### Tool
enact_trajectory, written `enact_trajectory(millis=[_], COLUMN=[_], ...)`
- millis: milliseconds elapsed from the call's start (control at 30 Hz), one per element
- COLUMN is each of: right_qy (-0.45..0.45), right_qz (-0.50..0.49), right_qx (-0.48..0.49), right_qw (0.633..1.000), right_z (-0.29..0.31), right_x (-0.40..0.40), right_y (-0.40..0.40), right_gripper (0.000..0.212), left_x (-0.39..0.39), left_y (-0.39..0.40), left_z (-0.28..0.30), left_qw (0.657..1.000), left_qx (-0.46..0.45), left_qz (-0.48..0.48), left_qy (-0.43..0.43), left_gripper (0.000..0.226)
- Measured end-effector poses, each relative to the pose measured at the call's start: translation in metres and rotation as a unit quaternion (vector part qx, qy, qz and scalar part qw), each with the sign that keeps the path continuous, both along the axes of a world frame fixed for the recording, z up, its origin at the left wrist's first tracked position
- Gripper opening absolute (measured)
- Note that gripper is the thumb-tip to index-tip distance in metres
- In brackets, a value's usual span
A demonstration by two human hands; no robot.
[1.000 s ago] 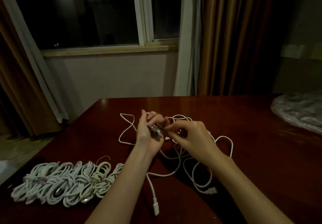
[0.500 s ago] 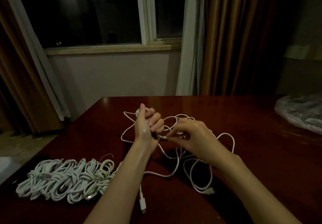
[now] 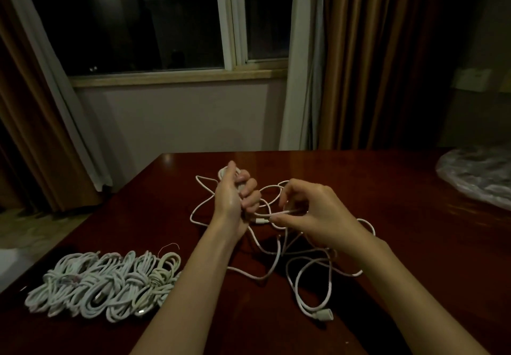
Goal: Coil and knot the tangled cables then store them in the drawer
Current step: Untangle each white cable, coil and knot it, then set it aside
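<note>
Taking the dark wooden table (image 3: 401,230) as my landmark, the pile of coiled white cables (image 3: 105,285) lies at its near-left corner, the bundles packed side by side against each other. Toward the middle of the table, my left hand (image 3: 235,200) is raised above the surface with its fingers curled round a small loop of the loose white cable (image 3: 265,269); the loop shows just above my fingertips. Right of it, my right hand (image 3: 312,211) pinches a stretch of the same cable between thumb and forefinger, and the short length between my two hands runs nearly level. Beneath and around both hands the rest of that cable sprawls in slack, crossing loops on the tabletop, with one white plug end (image 3: 322,315) lying at the near side. At the table's far-right edge sits a crumpled clear plastic bag (image 3: 478,177).
</note>
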State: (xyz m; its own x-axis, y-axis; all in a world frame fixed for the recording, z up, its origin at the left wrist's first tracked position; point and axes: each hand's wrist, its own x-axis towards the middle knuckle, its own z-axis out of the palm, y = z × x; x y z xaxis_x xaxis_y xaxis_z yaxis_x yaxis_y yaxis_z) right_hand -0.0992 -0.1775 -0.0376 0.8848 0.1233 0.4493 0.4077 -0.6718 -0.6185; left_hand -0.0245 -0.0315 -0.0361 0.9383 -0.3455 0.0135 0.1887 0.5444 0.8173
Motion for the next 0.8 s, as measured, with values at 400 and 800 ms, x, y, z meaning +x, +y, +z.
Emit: enact_trajectory(millis=[400, 800], right_qy=[0.020, 0.105], right_qz=[-0.084, 0.073], right_qx=[0.040, 0.565], right_qw=[0.995, 0.815], right_z=[0.026, 0.031], right_x=[0.018, 0.024], right_y=[-0.017, -0.010], right_gripper=[0.010, 0.023], left_x=[-0.002, -0.008], left_y=[-0.004, -0.005], left_z=[0.002, 0.000], left_qw=[0.962, 0.955], left_qx=[0.225, 0.220], left_qz=[0.050, -0.052], left_qy=[-0.149, -0.193], left_gripper=[0.040, 0.032])
